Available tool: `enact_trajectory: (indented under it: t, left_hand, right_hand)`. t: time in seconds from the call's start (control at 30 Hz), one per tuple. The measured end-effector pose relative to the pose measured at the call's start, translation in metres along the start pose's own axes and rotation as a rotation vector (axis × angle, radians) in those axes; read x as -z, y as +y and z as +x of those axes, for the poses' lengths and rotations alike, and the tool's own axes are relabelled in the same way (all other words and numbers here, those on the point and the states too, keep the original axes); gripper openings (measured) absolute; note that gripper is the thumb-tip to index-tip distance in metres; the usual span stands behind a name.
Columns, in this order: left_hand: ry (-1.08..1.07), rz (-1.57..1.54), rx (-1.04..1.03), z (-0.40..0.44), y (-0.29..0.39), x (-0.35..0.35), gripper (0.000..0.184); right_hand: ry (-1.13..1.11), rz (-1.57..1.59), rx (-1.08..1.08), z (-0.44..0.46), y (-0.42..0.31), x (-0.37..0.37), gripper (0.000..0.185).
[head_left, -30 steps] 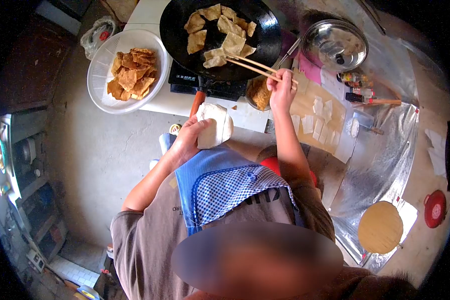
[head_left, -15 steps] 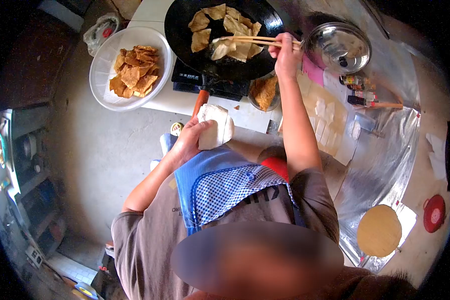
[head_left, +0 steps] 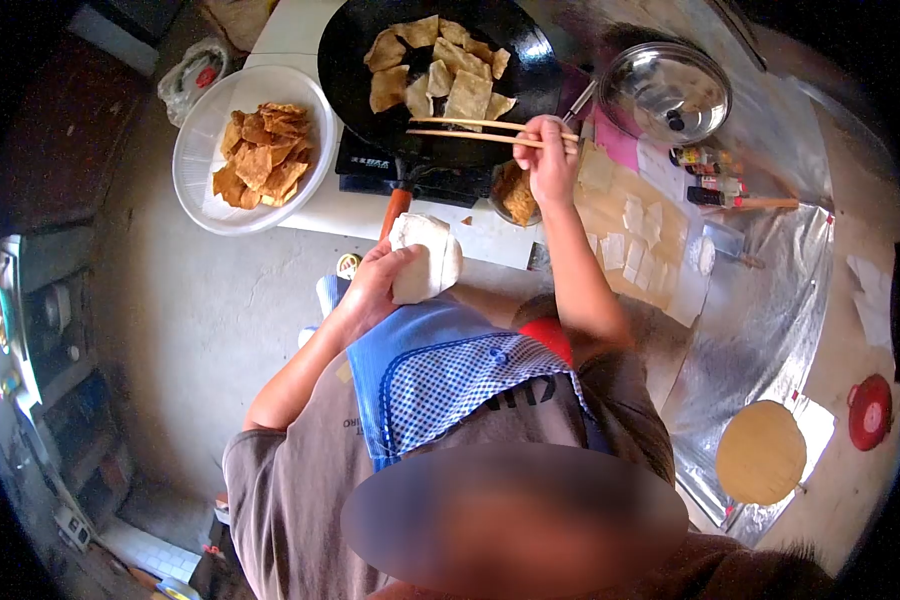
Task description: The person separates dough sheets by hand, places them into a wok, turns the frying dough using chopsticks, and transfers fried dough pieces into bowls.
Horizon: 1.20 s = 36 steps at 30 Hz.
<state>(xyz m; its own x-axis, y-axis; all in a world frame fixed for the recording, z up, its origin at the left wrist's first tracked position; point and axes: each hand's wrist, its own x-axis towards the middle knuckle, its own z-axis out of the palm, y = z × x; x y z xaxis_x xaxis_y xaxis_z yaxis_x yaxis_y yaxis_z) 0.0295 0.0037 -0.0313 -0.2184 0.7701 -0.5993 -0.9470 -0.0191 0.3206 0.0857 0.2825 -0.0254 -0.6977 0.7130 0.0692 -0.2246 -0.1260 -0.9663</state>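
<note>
My left hand point(head_left: 373, 280) is closed on a folded white cloth point(head_left: 425, 258) at the end of the wok's red-brown handle point(head_left: 395, 210). Whether it also grips the handle cannot be made out. In my right hand point(head_left: 548, 165) is a pair of long wooden chopsticks point(head_left: 470, 128), their tips over the near side of the black wok point(head_left: 350, 95). Several flat, pale-brown pieces of food point(head_left: 467, 97) lie inside the wok, some overlapping. Beneath it is a black cooker point(head_left: 365, 162) on the white table point(head_left: 340, 215).
Left of the wok, a white plastic basket point(head_left: 195, 185) holds browned pieces point(head_left: 265, 155). A small bowl point(head_left: 515, 190) stands under my right wrist. To the right are a glass lid point(head_left: 665, 95), a board point(head_left: 595, 185) with pale pieces, several bottles point(head_left: 715, 180) and foil point(head_left: 750, 310).
The chopsticks have drawn back toward me and slightly left, off the pale piece they were touching. That piece now lies flat among the others. My left hand keeps hold of the cloth.
</note>
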Motion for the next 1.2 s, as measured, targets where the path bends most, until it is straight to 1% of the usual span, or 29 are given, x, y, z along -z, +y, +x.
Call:
enact_trajectory:
  t: [0.03, 0.07, 0.13, 0.2, 0.33, 0.4, 0.47, 0.53, 0.6, 0.63, 0.67, 0.73, 0.8, 0.87, 0.93, 1.0, 1.13, 1.2]
  left_hand:
    - [-0.009, -0.01, 0.001, 0.0, 0.0, 0.0, 0.032]
    - [-0.015, -0.009, 0.006, 0.0, 0.001, -0.001, 0.032]
    - [0.001, -0.01, 0.023, -0.001, 0.003, -0.003, 0.032]
    - [0.009, -0.003, 0.023, -0.002, 0.004, -0.006, 0.032]
    - [0.011, 0.005, 0.037, 0.0, 0.004, -0.002, 0.029]
    - [0.006, -0.002, 0.032, 0.0, 0.004, -0.003, 0.029]
    - [0.002, -0.009, 0.027, -0.001, 0.005, -0.005, 0.029]
    - [0.035, -0.008, 0.03, -0.004, 0.007, -0.008, 0.033]
    - [0.03, -0.003, 0.031, -0.002, 0.006, -0.005, 0.034]
    - [0.028, 0.002, 0.029, -0.001, 0.005, -0.006, 0.034]
    - [0.029, 0.0, 0.025, -0.001, 0.005, -0.006, 0.034]
    - [0.033, 0.012, 0.027, -0.003, 0.006, -0.008, 0.034]
    - [0.027, 0.014, 0.029, -0.003, 0.007, -0.007, 0.032]
    - [0.021, 0.016, 0.03, -0.003, 0.008, -0.008, 0.029]
    - [0.036, 0.022, 0.032, -0.004, 0.008, -0.009, 0.029]
    - [0.032, 0.025, 0.035, -0.004, 0.008, -0.008, 0.029]
    - [0.024, -0.003, 0.027, -0.001, 0.006, -0.007, 0.029]
    - [0.031, 0.04, 0.035, 0.0, 0.006, -0.005, 0.029]
  right_hand:
    - [0.109, 0.044, 0.022, -0.001, -0.004, 0.004, 0.029]
    - [0.158, 0.047, 0.095, 0.0, -0.002, 0.013, 0.028]
    - [0.215, 0.061, 0.137, 0.003, 0.002, 0.025, 0.028]
    - [0.225, -0.161, 0.068, 0.0, 0.01, 0.025, 0.027]
    - [0.092, -0.174, -0.039, -0.007, 0.023, 0.011, 0.026]
    - [0.09, -0.13, -0.034, -0.009, 0.017, 0.013, 0.027]
    - [0.169, -0.134, 0.101, -0.01, 0.009, 0.02, 0.026]
    - [0.156, -0.196, 0.088, -0.012, 0.013, 0.026, 0.024]
    - [0.142, -0.241, -0.003, -0.014, 0.021, 0.022, 0.026]
    - [0.103, -0.212, -0.021, -0.016, 0.02, 0.021, 0.026]
    - [0.099, -0.211, -0.021, -0.016, 0.019, 0.02, 0.026]
    - [0.123, -0.071, -0.004, -0.016, 0.01, 0.015, 0.025]
    - [0.159, -0.053, 0.001, -0.014, 0.004, 0.018, 0.023]
    - [0.184, -0.103, 0.08, -0.01, 0.003, 0.027, 0.024]
    - [0.215, -0.116, 0.093, -0.009, 0.0, 0.031, 0.024]
    - [0.341, -0.171, 0.106, -0.003, 0.006, 0.039, 0.024]
    - [0.284, -0.221, 0.063, 0.013, 0.009, 0.047, 0.024]
    - [0.299, -0.221, 0.1, 0.021, 0.007, 0.052, 0.023]
